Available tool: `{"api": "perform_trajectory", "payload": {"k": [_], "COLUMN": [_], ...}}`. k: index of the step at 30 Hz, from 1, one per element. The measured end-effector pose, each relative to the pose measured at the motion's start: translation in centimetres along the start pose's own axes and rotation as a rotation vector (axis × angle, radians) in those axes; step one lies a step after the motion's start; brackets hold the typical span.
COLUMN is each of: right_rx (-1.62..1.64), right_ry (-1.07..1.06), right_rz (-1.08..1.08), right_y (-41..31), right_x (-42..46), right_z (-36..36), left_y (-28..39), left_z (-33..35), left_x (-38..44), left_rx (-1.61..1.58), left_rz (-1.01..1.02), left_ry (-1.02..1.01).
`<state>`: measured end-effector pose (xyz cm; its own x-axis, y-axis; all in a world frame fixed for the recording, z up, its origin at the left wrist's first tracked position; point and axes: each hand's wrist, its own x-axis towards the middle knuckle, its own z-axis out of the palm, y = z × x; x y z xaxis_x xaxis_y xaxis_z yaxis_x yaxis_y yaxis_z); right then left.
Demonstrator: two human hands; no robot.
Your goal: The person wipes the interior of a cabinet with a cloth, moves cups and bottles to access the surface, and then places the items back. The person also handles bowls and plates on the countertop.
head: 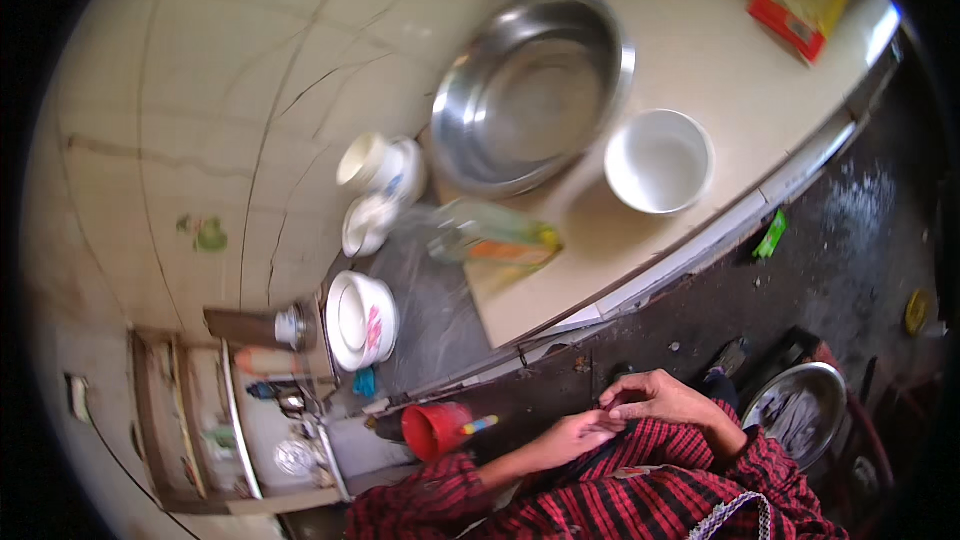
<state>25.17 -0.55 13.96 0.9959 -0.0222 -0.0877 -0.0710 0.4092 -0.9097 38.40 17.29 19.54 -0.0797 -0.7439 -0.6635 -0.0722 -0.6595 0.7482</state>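
My left hand (576, 436) and my right hand (661, 399) meet in front of my body, at the lower middle of the view. Their fingertips touch or almost touch, the right hand's fingers bent above the left's. Whether something small is between them cannot be made out. Both forearms come out of red-and-black checked sleeves (772, 442). On the counter (750, 82) beyond my hands stand a white bowl (660, 162) and a wide steel basin (544, 101). A clear plastic bottle with an orange label (499, 244) is blurred beside them.
White bowls (361, 321) stand along the tiled wall. A red-and-yellow packet (801, 0) lies at the counter's far end. Below on the dark floor are a red bucket (433, 429), a green wrapper (769, 234) and a metal bowl (796, 414). Shelves (240, 420) hold utensils at left.
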Motion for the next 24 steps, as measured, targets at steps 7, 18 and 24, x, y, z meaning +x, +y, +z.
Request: {"api": "perform_trajectory", "payload": {"k": [7,18,24], "right_rx": [-0.07,0.103,0.119], "right_ry": [0.046,0.102,0.058], "right_rz": [-0.082,0.381,0.187], "right_y": [-10.3,-7.5,-6.2], "right_x": [13.5,36.2,36.6], "right_z": [13.0,23.5,23.5], "left_y": [-7.8,-11.2,-12.6], "left_z": [-11.9,-32.3,-33.8], "left_x": [-18.6,-25.4,-24.4], "left_rx": [-0.639,-0.945,-1.164], "left_rz": [0.251,0.352,0.48], "left_ry": [1.404,0.897,0.806]}}
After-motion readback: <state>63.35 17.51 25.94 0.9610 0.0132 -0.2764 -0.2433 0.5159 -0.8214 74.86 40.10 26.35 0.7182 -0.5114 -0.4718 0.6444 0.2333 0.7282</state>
